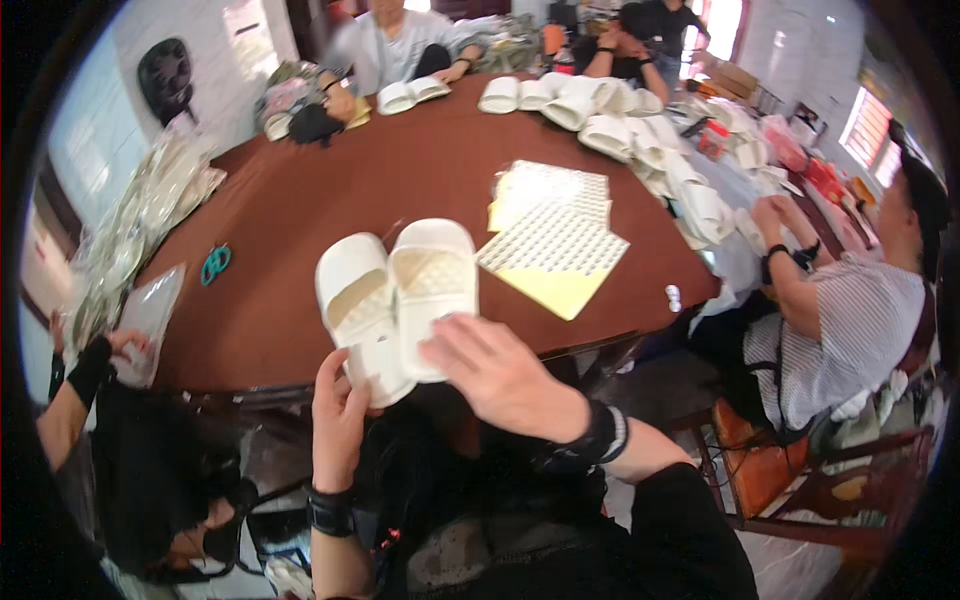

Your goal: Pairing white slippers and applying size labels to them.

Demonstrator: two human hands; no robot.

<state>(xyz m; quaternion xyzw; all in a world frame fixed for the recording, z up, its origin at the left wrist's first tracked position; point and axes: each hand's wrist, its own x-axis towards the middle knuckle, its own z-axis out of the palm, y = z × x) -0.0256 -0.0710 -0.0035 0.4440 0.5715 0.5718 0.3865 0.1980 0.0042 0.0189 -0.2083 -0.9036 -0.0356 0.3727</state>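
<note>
A brown table (340, 180) — perhaps cloth-covered — spreads beyond the held white slippers (415, 310).

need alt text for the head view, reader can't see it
A person's left hand holds one of two white slippers, side by side, while the right hand is at the other. Beyond, a brown-covered table bears patterned sheets and more white slippers; other people are around it.

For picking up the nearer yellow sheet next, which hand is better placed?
Probably the right hand: it is nearer the sheet, its fingers over the right slipper, while the left hand holds the left slipper near its heel.
</note>
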